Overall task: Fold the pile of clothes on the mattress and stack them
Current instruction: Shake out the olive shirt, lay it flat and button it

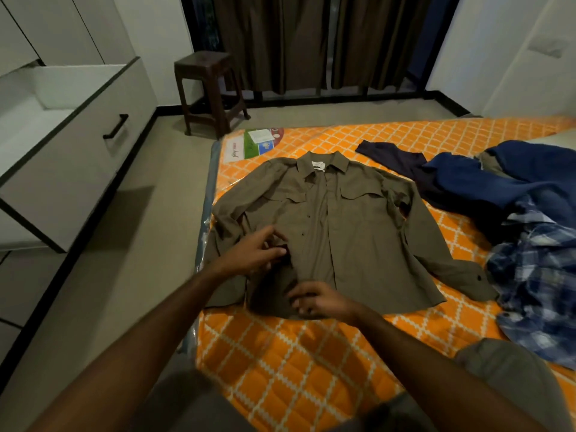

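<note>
From the camera on my head I look down at the mattress, orange with a white diamond pattern; the olive shirt lies flat on it, front up, collar toward the far edge, close to the mattress's left edge, with both sleeves spread outward. My left hand rests on the shirt's left front panel by the button placket, fingers loosely bent against the cloth; whether they pinch a fold I cannot tell. My right hand sits at the shirt's near hem, fingers curled onto the fabric at the bottom of the placket, gripping the hem as far as I can see. Along the mattress's right edge lies the pile: blue jeans, a dark navy garment toward the far edge, and a blue plaid shirt nearer me. On the floor beyond the far left corner stands a brown stool; a white drawer stands pulled out at the left.
</note>
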A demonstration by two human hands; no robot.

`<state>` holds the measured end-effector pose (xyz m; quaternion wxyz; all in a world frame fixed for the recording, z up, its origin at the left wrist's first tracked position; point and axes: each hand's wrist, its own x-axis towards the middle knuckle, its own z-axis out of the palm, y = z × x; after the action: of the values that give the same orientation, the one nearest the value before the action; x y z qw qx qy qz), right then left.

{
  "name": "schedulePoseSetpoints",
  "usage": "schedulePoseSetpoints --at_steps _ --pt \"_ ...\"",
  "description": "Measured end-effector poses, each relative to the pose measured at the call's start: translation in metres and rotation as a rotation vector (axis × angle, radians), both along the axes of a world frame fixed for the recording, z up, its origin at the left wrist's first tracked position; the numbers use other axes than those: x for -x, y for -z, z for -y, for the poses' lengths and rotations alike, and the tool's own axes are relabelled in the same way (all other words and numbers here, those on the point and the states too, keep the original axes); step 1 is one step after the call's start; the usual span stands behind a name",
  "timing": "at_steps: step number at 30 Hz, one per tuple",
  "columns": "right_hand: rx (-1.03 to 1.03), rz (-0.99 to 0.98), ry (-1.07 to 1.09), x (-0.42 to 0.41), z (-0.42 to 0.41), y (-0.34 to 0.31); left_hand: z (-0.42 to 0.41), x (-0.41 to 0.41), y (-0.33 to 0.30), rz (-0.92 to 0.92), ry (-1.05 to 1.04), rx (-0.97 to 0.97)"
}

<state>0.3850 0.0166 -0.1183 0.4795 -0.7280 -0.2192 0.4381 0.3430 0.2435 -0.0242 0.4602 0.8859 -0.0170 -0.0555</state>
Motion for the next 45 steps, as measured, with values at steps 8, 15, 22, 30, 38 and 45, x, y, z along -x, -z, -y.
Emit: schedulePoseSetpoints --at_steps 8,15,22,30,38,45 --pt "-0.131 -0.649 0.623 -0.01 -0.029 -0.004 0.009 0.05 0.092 0.016 -0.112 -0.788" --pt "-0.02 -0.549 0.65 -0.021 -0.04 -0.012 -0.009 0.068 0.101 0.142 -0.256 -0.731" --pt "-0.108 -0.367 0.517 -0.04 -0.04 -0.028 -0.01 0.053 0.073 0.252 -0.277 -0.685" --pt "-0.531 0.366 0.747 -0.06 0.033 -0.103 -0.023 0.062 0.078 0.189 -0.046 -0.849" --pt "-0.006 -0.179 0.694 -0.017 0.049 0.005 -0.028 0.075 0.091 0.219 -0.043 -1.036" --pt "0.031 -0.061 0.557 -0.008 0.053 0.011 -0.026 0.07 0.09 0.245 0.297 -1.294"
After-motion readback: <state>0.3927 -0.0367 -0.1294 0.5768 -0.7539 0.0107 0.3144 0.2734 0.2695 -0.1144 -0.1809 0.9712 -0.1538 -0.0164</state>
